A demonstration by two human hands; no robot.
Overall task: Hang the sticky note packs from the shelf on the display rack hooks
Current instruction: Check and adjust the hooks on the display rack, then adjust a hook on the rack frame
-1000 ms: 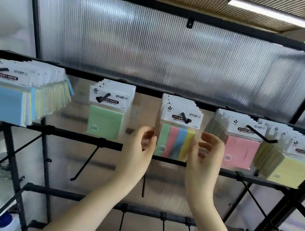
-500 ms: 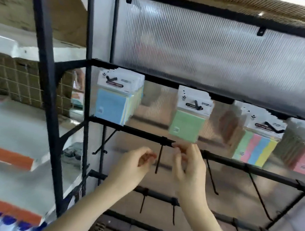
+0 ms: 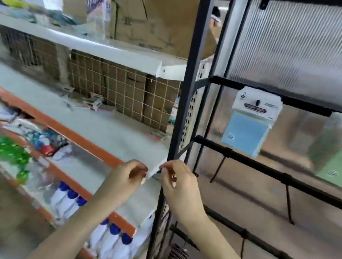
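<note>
Swinging away from the hung blue pack [image 3: 247, 130], now up-right of the right hand [image 3: 181, 187], both it and the left hand [image 3: 128, 179] come loosely curled and empty toward the shelf [image 3: 103, 128] for another pack.

2 bare forearms extend into view, ending in the left hand [image 3: 130, 175] and right hand [image 3: 181, 185], with no sleeves, gloves, rings, watches or bracelets visible.
</note>
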